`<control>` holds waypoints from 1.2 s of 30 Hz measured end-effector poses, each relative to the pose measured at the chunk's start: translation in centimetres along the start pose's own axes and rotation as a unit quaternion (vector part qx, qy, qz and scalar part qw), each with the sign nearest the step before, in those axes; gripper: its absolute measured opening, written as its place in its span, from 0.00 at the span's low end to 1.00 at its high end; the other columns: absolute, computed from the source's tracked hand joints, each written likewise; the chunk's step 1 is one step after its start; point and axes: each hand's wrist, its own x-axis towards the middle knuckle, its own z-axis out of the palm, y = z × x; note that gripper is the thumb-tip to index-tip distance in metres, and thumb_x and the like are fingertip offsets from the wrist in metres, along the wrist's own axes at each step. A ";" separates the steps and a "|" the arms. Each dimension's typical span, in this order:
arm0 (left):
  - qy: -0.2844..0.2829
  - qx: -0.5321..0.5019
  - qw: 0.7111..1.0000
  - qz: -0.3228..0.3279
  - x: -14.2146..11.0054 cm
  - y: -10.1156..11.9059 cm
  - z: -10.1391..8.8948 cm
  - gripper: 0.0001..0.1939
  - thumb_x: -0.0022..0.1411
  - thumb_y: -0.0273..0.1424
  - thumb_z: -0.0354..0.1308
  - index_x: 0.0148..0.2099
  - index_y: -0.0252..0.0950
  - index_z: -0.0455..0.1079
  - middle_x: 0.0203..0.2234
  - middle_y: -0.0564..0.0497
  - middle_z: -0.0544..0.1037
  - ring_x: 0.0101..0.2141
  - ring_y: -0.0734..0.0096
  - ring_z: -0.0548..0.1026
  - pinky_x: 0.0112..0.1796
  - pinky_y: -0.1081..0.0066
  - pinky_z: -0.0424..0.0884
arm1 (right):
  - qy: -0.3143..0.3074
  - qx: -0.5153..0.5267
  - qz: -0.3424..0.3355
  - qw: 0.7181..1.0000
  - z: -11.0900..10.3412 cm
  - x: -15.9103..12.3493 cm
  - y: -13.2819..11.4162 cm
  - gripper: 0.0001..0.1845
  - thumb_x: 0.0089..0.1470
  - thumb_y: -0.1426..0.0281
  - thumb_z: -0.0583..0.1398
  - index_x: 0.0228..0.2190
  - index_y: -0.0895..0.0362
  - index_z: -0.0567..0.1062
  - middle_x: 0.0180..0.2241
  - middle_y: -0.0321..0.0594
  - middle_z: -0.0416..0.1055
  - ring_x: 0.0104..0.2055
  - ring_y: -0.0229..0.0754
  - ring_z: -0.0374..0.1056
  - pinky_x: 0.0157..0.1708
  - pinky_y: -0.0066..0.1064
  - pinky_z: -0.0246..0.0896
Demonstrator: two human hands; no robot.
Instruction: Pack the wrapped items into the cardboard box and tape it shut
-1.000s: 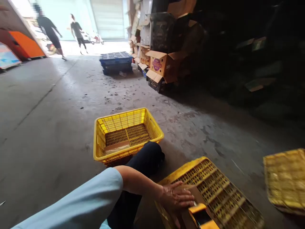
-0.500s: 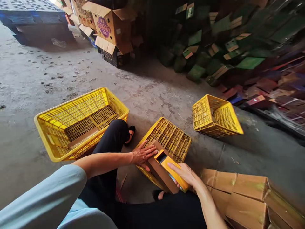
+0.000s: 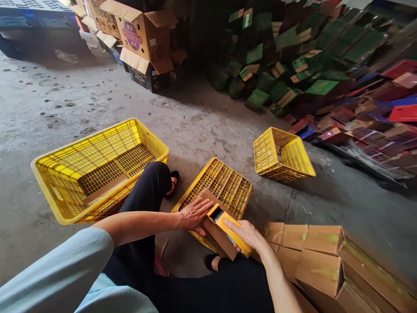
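Observation:
My left hand (image 3: 196, 212) lies flat on a brown cardboard piece (image 3: 219, 237), fingers stretched out. Its fingertips are close to the front end of a long yellow hand tool (image 3: 230, 228) with a dark opening. My right hand (image 3: 246, 234) is wrapped around this tool and holds it against the cardboard; its exact kind is not clear. The cardboard lies tilted over an upturned yellow plastic crate (image 3: 224, 184) between my legs. Whether the cardboard is a folded box or a single sheet, I cannot tell.
A large yellow crate (image 3: 61, 198) on the left holds a flat cardboard piece (image 3: 106, 189). Another yellow crate (image 3: 280, 154) stands at the right. Taped brown cartons (image 3: 321, 267) sit beside my right leg. Open cartons (image 3: 143, 37) and heaped green boxes (image 3: 257, 98) are farther back.
The whole scene has shifted slightly left as the camera turned. Both hands, the yellow tool and the cardboard keep nearly the same positions relative to each other.

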 end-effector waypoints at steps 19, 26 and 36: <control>-0.040 -0.019 0.999 0.025 -0.1 -0.7 0.7 0.58 0.67 0.65 0.51 0.78 0.21 0.46 0.75 0.27 0.50 0.75 0.39 0.50 0.71 0.51 0.52 | -0.007 0.027 0.001 1.000 -0.4 -0.8 2.3 0.23 0.60 0.47 0.63 0.32 0.56 0.73 0.19 0.46 0.77 0.20 0.47 0.76 0.20 0.33 0.75; -0.058 -0.007 0.998 0.029 -0.1 -0.5 -0.2 0.58 0.67 0.64 0.53 0.78 0.21 0.47 0.75 0.28 0.49 0.75 0.41 0.49 0.71 0.51 0.51 | -0.016 0.024 -0.001 1.000 -0.5 -1.0 2.3 0.25 0.60 0.46 0.63 0.34 0.57 0.73 0.22 0.49 0.78 0.22 0.49 0.77 0.22 0.37 0.77; -0.052 0.000 0.998 0.018 0.2 -0.2 1.2 0.62 0.64 0.66 0.55 0.78 0.20 0.44 0.75 0.27 0.48 0.75 0.40 0.48 0.71 0.49 0.51 | -0.011 0.033 0.015 0.999 -1.5 -3.6 4.1 0.26 0.61 0.45 0.60 0.33 0.57 0.74 0.18 0.42 0.76 0.19 0.44 0.74 0.20 0.33 0.73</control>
